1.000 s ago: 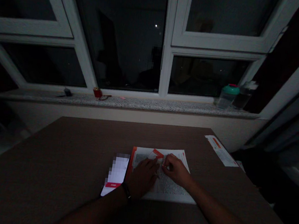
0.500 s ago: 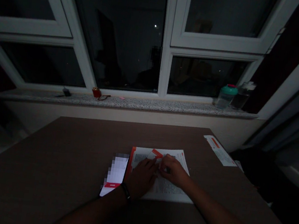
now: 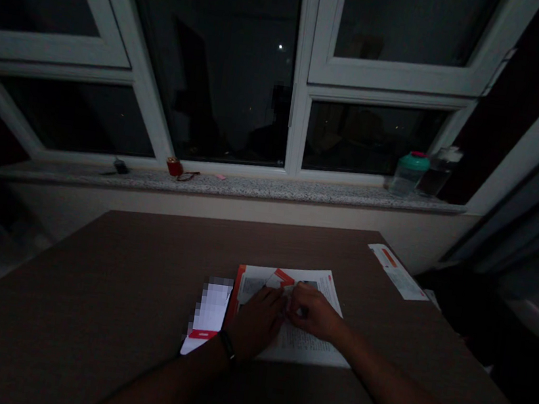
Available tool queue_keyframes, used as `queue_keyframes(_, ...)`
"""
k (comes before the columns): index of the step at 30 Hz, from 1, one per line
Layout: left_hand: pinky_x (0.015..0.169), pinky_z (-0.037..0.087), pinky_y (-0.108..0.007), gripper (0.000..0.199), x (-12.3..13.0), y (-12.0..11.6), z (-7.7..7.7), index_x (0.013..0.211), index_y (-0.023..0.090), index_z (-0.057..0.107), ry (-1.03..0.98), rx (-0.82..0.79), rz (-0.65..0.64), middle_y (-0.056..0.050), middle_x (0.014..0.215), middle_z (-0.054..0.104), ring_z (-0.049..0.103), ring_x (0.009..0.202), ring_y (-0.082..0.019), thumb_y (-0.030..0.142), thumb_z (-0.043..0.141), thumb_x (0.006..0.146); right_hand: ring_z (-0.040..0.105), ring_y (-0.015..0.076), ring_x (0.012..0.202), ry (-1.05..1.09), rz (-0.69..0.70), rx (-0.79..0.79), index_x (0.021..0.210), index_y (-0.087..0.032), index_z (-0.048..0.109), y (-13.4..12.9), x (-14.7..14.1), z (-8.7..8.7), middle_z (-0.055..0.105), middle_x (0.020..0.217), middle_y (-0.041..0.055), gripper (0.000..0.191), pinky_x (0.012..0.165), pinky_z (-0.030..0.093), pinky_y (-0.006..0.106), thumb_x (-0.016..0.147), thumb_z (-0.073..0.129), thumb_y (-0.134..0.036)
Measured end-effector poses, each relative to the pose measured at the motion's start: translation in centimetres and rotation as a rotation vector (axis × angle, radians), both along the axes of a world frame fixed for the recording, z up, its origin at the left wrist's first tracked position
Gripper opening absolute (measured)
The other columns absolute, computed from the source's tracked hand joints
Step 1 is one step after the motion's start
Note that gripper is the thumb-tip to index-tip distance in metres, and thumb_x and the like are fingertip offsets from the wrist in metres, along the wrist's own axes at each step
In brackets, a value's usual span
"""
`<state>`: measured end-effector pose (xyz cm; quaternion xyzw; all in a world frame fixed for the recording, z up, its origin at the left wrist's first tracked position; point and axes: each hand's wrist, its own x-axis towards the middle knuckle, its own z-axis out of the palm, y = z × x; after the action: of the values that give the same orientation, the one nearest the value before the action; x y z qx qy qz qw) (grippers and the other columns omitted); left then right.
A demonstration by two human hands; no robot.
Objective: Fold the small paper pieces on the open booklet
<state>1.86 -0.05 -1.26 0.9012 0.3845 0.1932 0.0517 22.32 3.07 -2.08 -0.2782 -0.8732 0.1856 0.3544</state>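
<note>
My left hand [image 3: 255, 327], with a black band on its wrist, lies on the left part of a printed white sheet [image 3: 300, 345] with a red edge. My right hand [image 3: 312, 312] is close beside it, fingers curled down onto the sheet. Something pale may lie under those fingers, but the dim light and my fingers hide it. Just above my hands, a small red-and-white paper piece [image 3: 283, 277] lies on the sheet. To the left of my left hand is a lit phone [image 3: 207, 316] with its screen blurred.
A dark wood tabletop [image 3: 148, 292] lies under everything, with a white-and-orange paper strip [image 3: 396, 272] at its far right corner. Beyond it, a stone windowsill [image 3: 226, 186] holds a green-lidded bottle [image 3: 408, 175], a clear bottle [image 3: 435, 174] and a small red item [image 3: 173, 166].
My right hand has shifted slightly down and left across the sheet. My left hand has barely moved.
</note>
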Motion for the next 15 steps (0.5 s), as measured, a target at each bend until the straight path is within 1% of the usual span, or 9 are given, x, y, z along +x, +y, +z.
queue_keyframes(1, 0.106, 0.041, -0.045, 0.036, 0.0, 0.0, 0.0, 0.126, 0.018, 0.049, 0.000, 0.001, 0.002, -0.010, 0.133, 0.053, 0.045, 0.126, -0.026, 0.015, 0.051, 0.090, 0.055, 0.0193, 0.082, -0.010, -0.019, 0.014, 0.072, -0.022, 0.051, 0.1, 0.0, 0.0, 0.061, 0.078, 0.0009, 0.019, 0.076, 0.039, 0.032, 0.080, 0.063, -0.009)
queue_keyframes(6, 0.107, 0.040, -0.044, 0.042, 0.0, -0.1, 0.1, 0.131, 0.018, 0.047, 0.007, -0.009, -0.004, -0.010, 0.135, 0.052, 0.043, 0.127, -0.025, 0.014, 0.054, 0.089, 0.052, 0.0209, 0.082, -0.071, -0.207, 0.053, 0.070, -0.021, 0.050, 0.7, -0.1, 0.1, 0.059, 0.078, 0.0018, 0.020, 0.072, 0.037, 0.031, 0.078, 0.062, -0.006)
queue_keyframes(9, 0.108, 0.040, -0.043, 0.043, 0.0, -0.2, 0.5, 0.131, 0.017, 0.047, 0.015, -0.011, -0.004, -0.009, 0.133, 0.052, 0.044, 0.125, -0.025, 0.013, 0.054, 0.089, 0.052, 0.0210, 0.083, -0.065, -0.265, 0.051, 0.072, -0.021, 0.050, 0.7, -0.1, 0.1, 0.058, 0.079, 0.0023, 0.019, 0.073, 0.038, 0.031, 0.079, 0.060, -0.008)
queue_keyframes(12, 0.107, 0.040, -0.042, 0.038, 0.0, -0.2, 0.8, 0.127, 0.017, 0.049, 0.020, -0.017, -0.014, -0.009, 0.131, 0.054, 0.046, 0.123, -0.024, 0.012, 0.053, 0.089, 0.052, 0.0200, 0.081, -0.007, -0.275, 0.048, 0.073, -0.021, 0.050, 0.5, 0.1, 0.0, 0.056, 0.079, 0.0020, 0.017, 0.072, 0.039, 0.031, 0.082, 0.059, -0.010)
queue_keyframes(15, 0.104, 0.042, -0.041, 0.032, 0.1, -0.3, 1.1, 0.122, 0.018, 0.051, 0.021, -0.024, -0.021, -0.008, 0.127, 0.056, 0.048, 0.120, -0.024, 0.014, 0.053, 0.091, 0.053, 0.0189, 0.080, 0.025, -0.201, 0.054, 0.074, -0.021, 0.051, 0.3, 0.2, 0.0, 0.056, 0.079, 0.0015, 0.015, 0.072, 0.039, 0.030, 0.082, 0.060, -0.011)
